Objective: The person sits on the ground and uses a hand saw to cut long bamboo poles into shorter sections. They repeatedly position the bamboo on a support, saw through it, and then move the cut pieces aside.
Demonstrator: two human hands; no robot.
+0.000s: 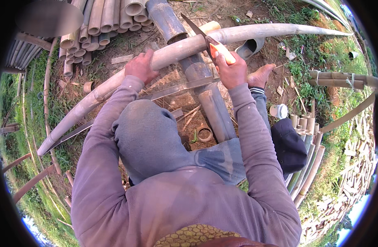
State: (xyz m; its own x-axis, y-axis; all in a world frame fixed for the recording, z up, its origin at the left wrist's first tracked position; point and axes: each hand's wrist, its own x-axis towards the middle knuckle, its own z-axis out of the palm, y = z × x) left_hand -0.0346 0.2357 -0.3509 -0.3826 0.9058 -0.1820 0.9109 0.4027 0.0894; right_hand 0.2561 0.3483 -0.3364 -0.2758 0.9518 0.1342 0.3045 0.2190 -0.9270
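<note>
A long bamboo pole (180, 48) slants across in front of me, resting over a dark, thick bamboo log (197, 68). My left hand (142, 67) is wrapped round the pole, left of the log. In my right hand (231, 71) is a handsaw (197, 29) with an orange handle, gripped in a fist. Its blade points up and to the left and crosses the pole just right of the log; whether the teeth are in the bamboo I cannot tell. Below the pole lies a long flat strip (176, 89) across the log.
Cut bamboo tubes (102, 20) are stacked at the far left. More upright tubes (310, 136) stand at the right, by a dark cap-like cloth (288, 146) and a white cup (278, 110). A grey sandal (250, 48) and a bare foot (261, 75) are near my right hand. A bamboo ring (204, 133) lies below.
</note>
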